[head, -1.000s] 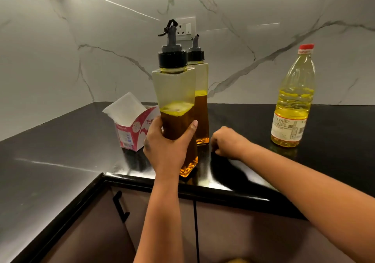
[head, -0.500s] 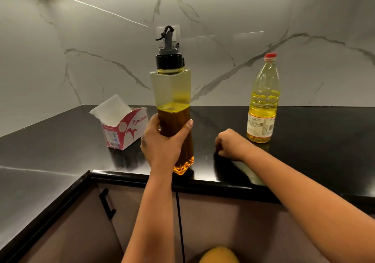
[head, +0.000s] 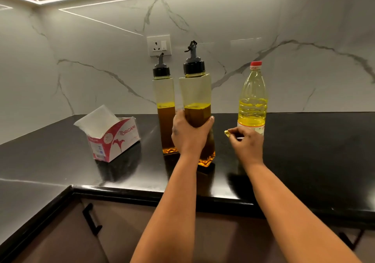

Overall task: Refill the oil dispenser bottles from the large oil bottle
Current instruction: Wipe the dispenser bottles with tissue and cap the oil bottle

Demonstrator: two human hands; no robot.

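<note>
Two oil dispenser bottles now show side by side on the black counter (head: 304, 151); half a second ago the rear dispenser (head: 165, 108) was hidden behind the near dispenser (head: 195, 92). Left hand (head: 189, 135) still grips the near one round its middle. Right hand (head: 247, 143), earlier a fist, pinches a small yellow bit (head: 227, 133) before the large oil bottle (head: 252, 100). Tissue box (head: 113, 139) sits left.

Left hand (head: 189, 135) grips near dispenser bottle (head: 196, 92); right hand (head: 246, 143) pinches yellow scrap (head: 227, 133).
</note>
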